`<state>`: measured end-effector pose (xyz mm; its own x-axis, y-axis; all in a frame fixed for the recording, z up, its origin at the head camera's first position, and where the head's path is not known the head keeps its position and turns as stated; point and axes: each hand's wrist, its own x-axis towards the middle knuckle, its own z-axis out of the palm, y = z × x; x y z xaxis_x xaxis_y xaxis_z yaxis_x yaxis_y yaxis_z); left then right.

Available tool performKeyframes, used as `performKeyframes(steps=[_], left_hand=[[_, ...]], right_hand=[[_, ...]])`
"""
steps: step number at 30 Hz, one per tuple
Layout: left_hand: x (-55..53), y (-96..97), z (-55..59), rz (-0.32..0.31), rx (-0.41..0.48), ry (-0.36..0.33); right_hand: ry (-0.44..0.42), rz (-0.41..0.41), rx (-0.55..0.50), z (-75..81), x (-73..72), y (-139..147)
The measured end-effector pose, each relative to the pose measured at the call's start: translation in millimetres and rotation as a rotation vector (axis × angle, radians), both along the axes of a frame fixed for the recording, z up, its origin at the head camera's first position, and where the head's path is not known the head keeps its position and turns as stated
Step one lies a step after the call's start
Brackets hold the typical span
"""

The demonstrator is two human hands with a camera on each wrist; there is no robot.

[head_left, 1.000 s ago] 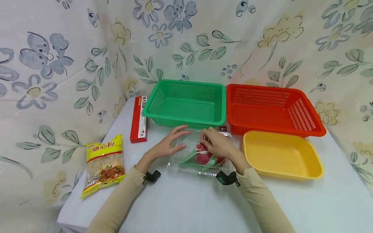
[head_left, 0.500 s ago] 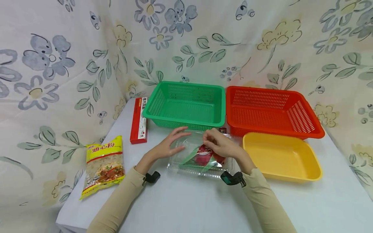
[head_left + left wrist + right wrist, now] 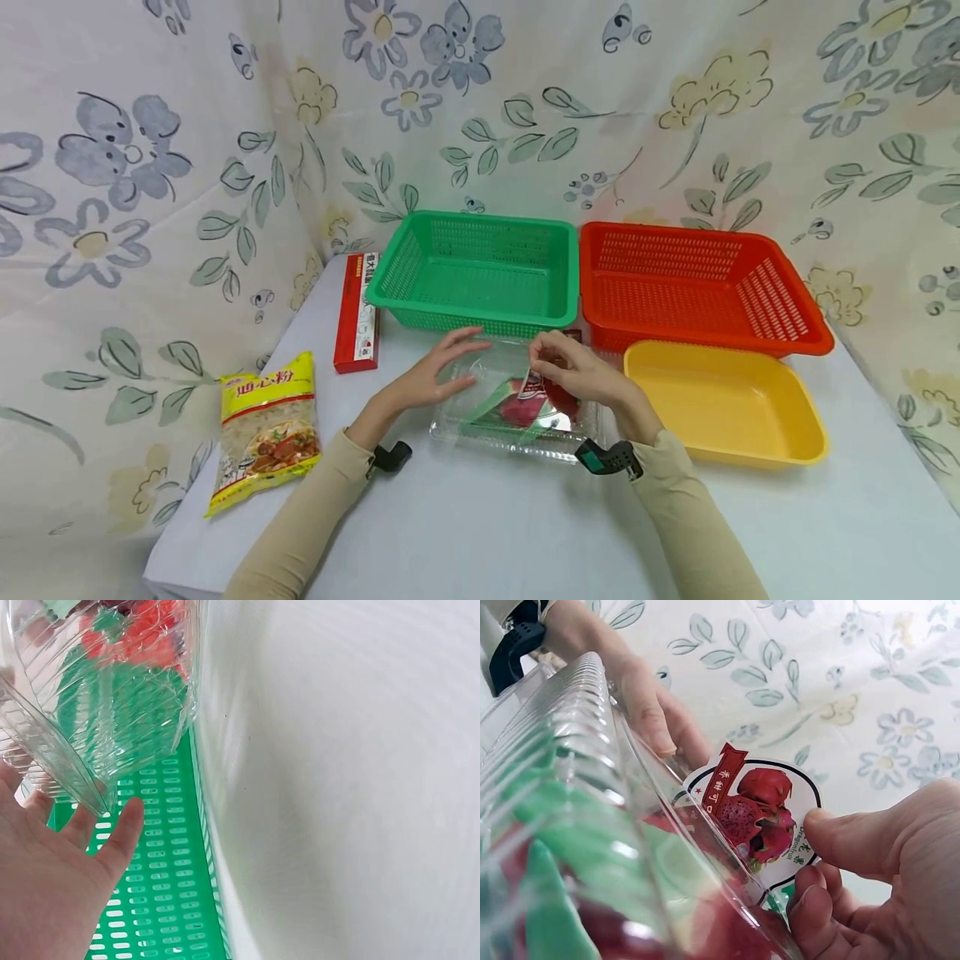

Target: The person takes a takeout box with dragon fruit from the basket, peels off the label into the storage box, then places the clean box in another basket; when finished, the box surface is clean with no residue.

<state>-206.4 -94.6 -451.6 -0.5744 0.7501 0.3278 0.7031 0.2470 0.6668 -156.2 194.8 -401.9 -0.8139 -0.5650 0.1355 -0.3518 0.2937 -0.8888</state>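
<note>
The roundish white label with a red dragon-fruit print [image 3: 761, 814] stands partly away from the lid of the clear plastic lidded box [image 3: 483, 400], which lies at the centre of the dial, red and green contents showing through it. The right hand [image 3: 585, 375] pinches the label's edge between thumb and fingers; the left hand [image 3: 427, 379], its fingers spread, stands at the box's nine o'clock end, and I cannot tell whether it touches the plastic. The step in hand is probably working that label against the lid (whether any of it sticks there, I can't make out). To do this well, I would keep the pinch at the very rim, guide the label at a low, even angle so it neither creases nor tears, and brace the box with the left hand, since thin plastic is likely to flex. On the white-covered table [image 3: 480, 525], a green perforated plastic basket [image 3: 472, 317] stands at twelve, a red perforated plastic basket [image 3: 675, 304] at two, a shallow yellow plastic tray [image 3: 720, 404] at three, a narrow red-and-white carton [image 3: 351, 321] at ten and a glossy yellow food bag [image 3: 266, 425] at nine. Pale flower-printed cloth [image 3: 525, 50] hangs behind, at twelve, and along the nine o'clock side.
</note>
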Motion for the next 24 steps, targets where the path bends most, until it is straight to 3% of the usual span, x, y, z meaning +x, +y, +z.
performKeyframes(steps=[12, 24], left_hand=[[-2.9, -1.5, -1.8, 0.012, -0.032, 0.002], [-4.3, -1.4, -3.8, 0.019, -0.039, -0.004]], right_hand=[[0.034, 0.006, -0.065, -8.9, 0.6, 3.5], [0.05, 0.083, -0.203, -15.7, -4.0, 10.9]])
